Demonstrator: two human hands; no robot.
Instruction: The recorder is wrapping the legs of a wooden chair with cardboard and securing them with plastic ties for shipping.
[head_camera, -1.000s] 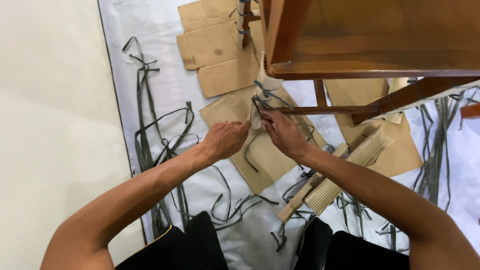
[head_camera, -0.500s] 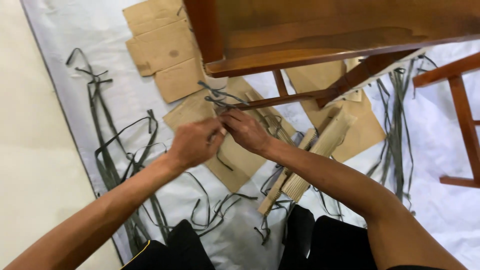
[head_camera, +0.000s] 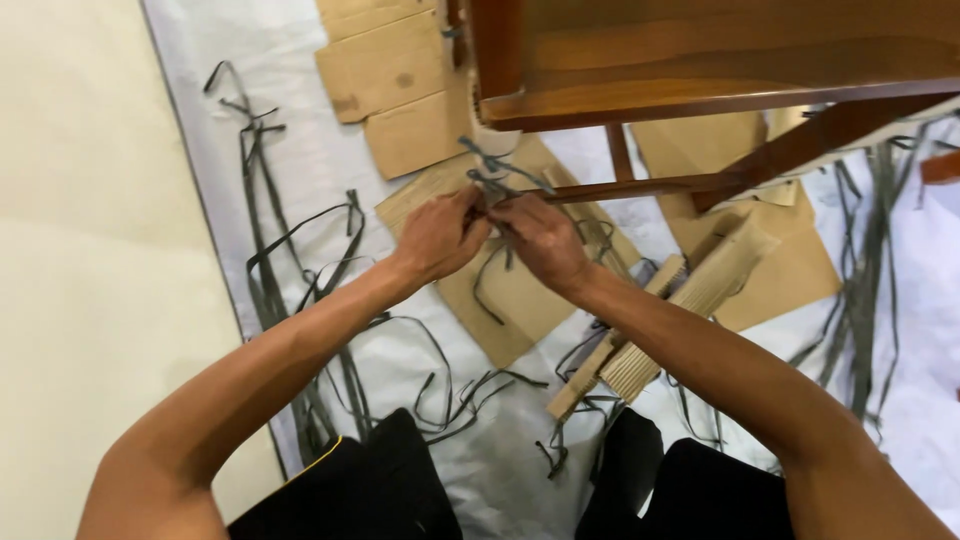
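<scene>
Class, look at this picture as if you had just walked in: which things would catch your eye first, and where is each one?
First, the left hand and right hand, meeting at the centre and pinching a dark grey strap at a rung of the wooden chair along the top. Then the loose grey straps strewn over the white sheet at left, and the cardboard pieces at upper centre.

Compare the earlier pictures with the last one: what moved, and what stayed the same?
Mostly the view shifted as the head camera turned. The left hand and right hand stay together, pinching the dark strap at the wooden rung. Cardboard pieces and loose straps lie where they did.
</scene>
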